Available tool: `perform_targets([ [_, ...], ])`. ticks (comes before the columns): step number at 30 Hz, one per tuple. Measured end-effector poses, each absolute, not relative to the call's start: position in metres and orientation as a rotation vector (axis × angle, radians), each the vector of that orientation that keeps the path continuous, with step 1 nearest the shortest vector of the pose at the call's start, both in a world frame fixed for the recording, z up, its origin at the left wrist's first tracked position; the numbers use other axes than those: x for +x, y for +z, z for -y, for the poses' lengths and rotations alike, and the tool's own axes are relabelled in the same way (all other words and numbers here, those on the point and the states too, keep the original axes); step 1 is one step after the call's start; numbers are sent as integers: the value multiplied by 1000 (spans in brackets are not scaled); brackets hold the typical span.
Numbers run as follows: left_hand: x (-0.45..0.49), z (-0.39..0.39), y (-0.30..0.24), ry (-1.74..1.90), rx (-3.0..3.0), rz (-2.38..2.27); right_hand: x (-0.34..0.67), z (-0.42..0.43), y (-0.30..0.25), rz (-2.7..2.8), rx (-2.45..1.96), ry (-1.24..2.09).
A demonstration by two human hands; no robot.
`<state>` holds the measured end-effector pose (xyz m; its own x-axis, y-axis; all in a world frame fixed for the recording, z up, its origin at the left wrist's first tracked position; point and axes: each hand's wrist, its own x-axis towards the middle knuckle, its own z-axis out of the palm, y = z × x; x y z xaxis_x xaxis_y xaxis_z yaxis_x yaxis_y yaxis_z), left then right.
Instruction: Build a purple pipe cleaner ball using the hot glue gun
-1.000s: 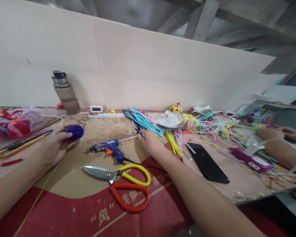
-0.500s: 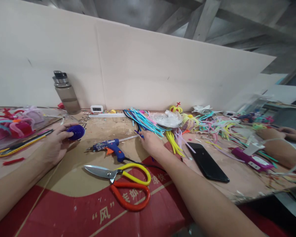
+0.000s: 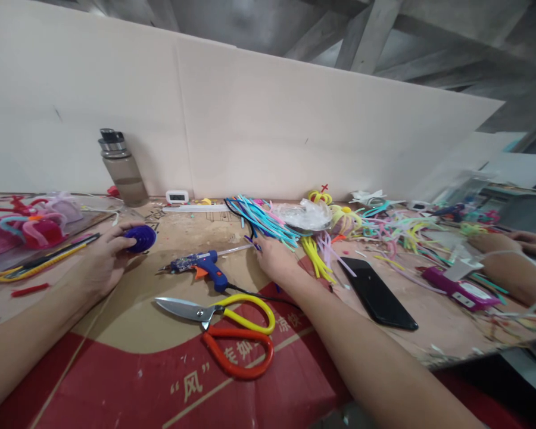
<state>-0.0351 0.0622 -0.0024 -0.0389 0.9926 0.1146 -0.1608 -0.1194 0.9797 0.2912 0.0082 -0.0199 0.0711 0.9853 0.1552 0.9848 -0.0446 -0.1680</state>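
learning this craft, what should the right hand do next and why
Probably the right hand should pinch the purple strip at its fingertips: it lies at the edge of the strip pile, and the left hand holds a purple ball.

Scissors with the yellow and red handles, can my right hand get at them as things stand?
Probably yes. The scissors lie uncovered on the cardboard close to the right hand, which rests at the pipe cleaners; only the glue gun's cord crosses between them.
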Motion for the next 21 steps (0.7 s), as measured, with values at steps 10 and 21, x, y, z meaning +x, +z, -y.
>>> perform_targets([
  [10,-33,-61,-2,1383,1149,-1062,291,-8,-22,1994,-2098,2],
  [21,-33,-60,0,1375,1160,-1065,289,-9,-23,2043,-2161,-55],
])
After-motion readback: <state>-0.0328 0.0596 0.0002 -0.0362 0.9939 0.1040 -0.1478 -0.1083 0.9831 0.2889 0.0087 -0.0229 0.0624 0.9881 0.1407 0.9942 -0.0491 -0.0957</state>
